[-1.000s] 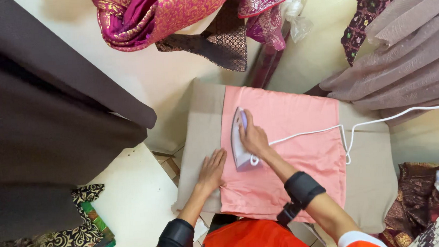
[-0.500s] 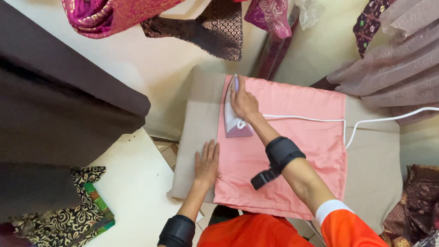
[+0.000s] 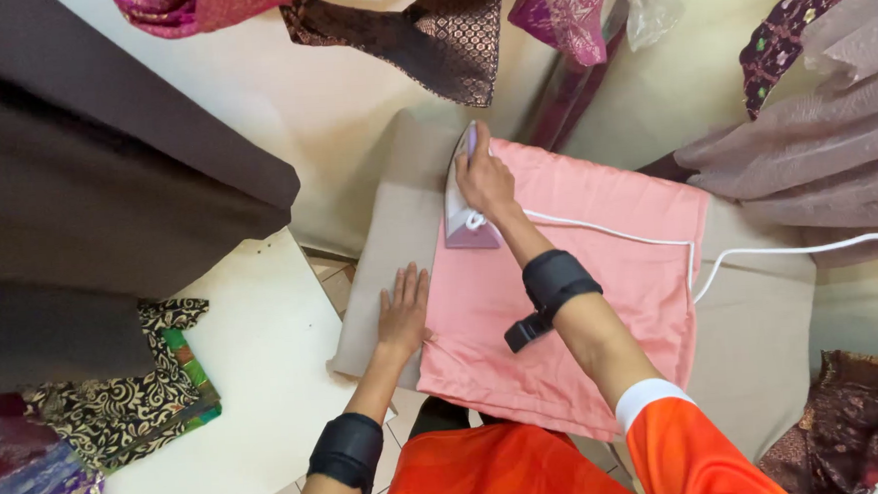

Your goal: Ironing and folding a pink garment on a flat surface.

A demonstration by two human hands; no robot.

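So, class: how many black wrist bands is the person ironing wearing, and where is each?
2. One black band is on the left forearm, behind the left hand lying flat beside the pink cloth. The other band is on the right forearm, behind the right hand gripping the iron.

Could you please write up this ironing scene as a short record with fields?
Right hand: grip closed on the handle of a white and lilac iron
Iron position: on the far left corner of the pink cloth
Left hand: flat, fingers spread, pressing the cloth's left edge
Surface: beige padded board
Cord: white, trailing off to the right
Surroundings: patterned fabrics at left, grey curtain at right
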